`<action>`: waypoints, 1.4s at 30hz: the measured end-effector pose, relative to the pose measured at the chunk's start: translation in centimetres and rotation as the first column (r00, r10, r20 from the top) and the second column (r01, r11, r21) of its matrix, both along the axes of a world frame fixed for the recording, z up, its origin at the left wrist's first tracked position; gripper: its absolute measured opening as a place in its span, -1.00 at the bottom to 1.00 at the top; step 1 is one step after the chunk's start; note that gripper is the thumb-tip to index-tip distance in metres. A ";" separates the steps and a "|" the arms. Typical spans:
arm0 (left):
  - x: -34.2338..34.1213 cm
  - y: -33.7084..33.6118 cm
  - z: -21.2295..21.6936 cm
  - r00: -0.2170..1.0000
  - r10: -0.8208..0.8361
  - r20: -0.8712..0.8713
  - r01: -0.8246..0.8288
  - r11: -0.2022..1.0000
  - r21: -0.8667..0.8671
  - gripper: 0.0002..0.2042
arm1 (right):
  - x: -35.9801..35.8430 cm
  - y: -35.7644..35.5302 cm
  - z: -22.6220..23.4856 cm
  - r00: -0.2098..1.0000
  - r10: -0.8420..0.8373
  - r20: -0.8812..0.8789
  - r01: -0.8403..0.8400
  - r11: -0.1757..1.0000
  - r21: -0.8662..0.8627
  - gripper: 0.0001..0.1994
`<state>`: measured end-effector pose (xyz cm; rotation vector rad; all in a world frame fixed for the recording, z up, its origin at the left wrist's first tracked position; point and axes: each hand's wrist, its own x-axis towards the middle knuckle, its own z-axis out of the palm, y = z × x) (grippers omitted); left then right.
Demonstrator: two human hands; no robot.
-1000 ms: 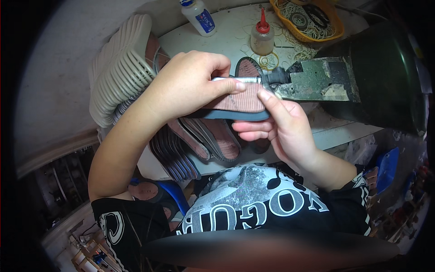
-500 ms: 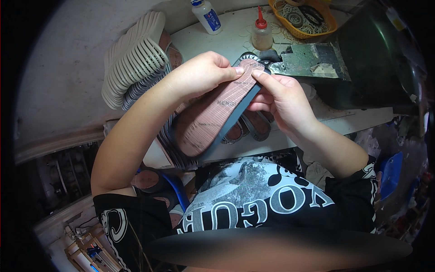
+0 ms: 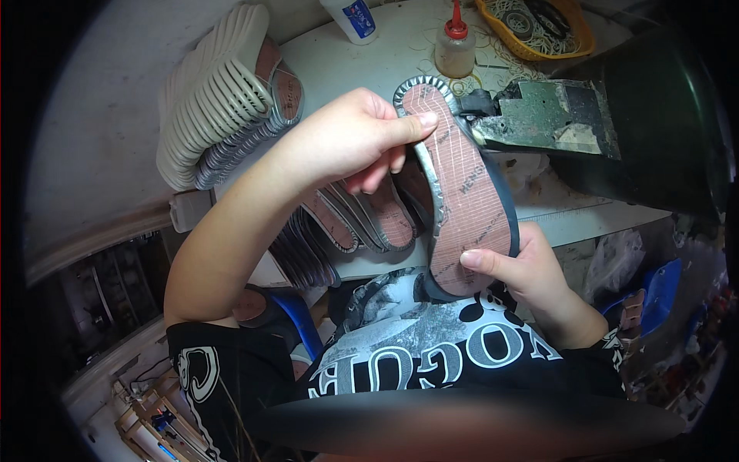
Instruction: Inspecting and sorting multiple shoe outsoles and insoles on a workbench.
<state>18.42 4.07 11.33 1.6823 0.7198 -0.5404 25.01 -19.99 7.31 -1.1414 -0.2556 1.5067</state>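
Both my hands hold a shoe insole [image 3: 469,185] with a pinkish-brown, lined face and a dark covering. Pleated silvery-black edging is folded over its narrow far end and along its left side. My left hand [image 3: 366,138] grips it near that far end, thumb pressed on the face by the left edge. At the wide near end, my right hand [image 3: 531,269] has its thumb flat on the face, its fingers hidden underneath. Just left of the held piece, more insoles [image 3: 396,219] with pleated rims lie on the table [image 3: 416,38].
A tall stack of pale soles [image 3: 212,100] stands at the far left. Behind the insole are a red-tipped glue bottle [image 3: 456,50], a white bottle [image 3: 354,19] and a yellow basket [image 3: 531,52] of cords. A dark green machine [image 3: 639,123] occupies the right side. Thin dark pieces [image 3: 300,250] are bunched near the table's front.
The insole has swung from a leftward slant to nearly upright, its near end now further right. My right hand has moved from the far end to the near end; the left stays near the far end.
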 end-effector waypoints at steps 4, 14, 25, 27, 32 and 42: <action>0.3 2.8 -1.8 0.994 -0.052 0.093 0.030 0.975 0.222 -0.52 | 0.2 1.7 -1.0 0.995 -0.091 0.039 0.088 0.994 0.065 -0.76; -1.1 -0.1 -3.3 0.860 0.343 0.378 -0.261 0.932 -0.253 -0.39 | 0.3 5.8 -1.1 0.973 -0.208 -0.096 0.220 0.965 0.139 -0.71; -0.3 0.4 -2.5 0.886 0.379 0.267 -0.340 0.923 -0.182 -0.29 | -1.5 4.1 -1.4 0.978 -0.075 -0.194 0.084 0.996 0.039 -0.74; 0.7 2.0 -3.6 0.798 -0.071 0.599 -0.267 0.849 0.457 -0.16 | -1.3 4.3 -1.2 0.972 -0.102 -0.214 0.116 0.992 0.054 -0.72; 3.4 3.7 -1.9 0.791 -0.448 0.417 0.425 0.892 0.152 -0.43 | -1.0 5.4 -0.3 0.950 -0.182 -0.253 0.199 0.979 0.042 -0.72; 1.2 3.2 -0.9 0.858 -0.404 0.316 0.254 0.871 0.421 -0.54 | -1.7 5.8 -0.4 0.912 -0.380 -0.154 0.396 0.914 0.092 -0.68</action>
